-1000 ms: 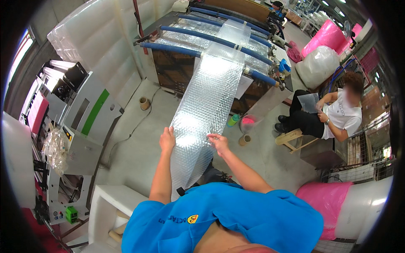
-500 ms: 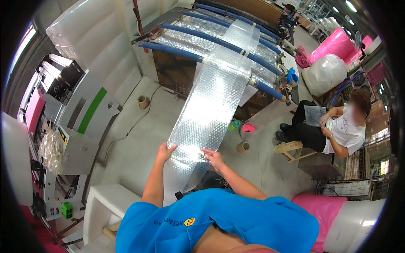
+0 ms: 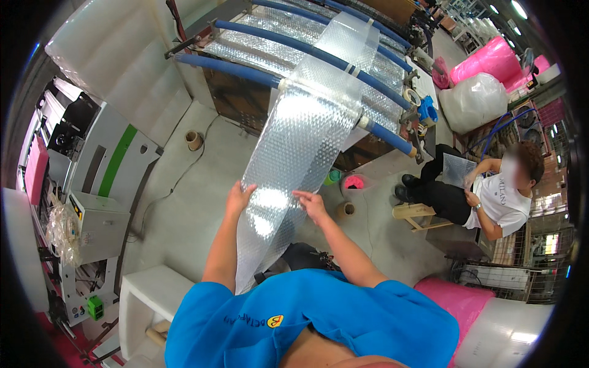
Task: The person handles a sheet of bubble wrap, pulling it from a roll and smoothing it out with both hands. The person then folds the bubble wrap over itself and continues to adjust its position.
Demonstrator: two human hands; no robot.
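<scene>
A long strip of clear bubble wrap [image 3: 300, 138] comes down from the blue rollers toward me, and its lower end hangs in front of my body. My left hand [image 3: 238, 197] grips its left edge, thumb on top and the other fingers partly hidden. On the right edge, my right hand [image 3: 311, 205] is closed at the film, with the index finger reaching onto the surface. Bright glare covers the wrap between both hands. The strip passes over the front blue roller [image 3: 239, 70] and under another roller behind it.
At right a person [image 3: 491, 190] sits on a wooden stool holding a small bubble-wrap piece. Cardboard tubes [image 3: 194, 140] and a pink-lined bin [image 3: 354, 183] stand on the floor. A grey machine with a green stripe [image 3: 118, 161] is at left. Pink and white rolls [image 3: 472, 104] lie far right.
Both hands have moved a little away from me, toward the rollers, along the edges of the bubble wrap. The whole view has shifted slightly.
</scene>
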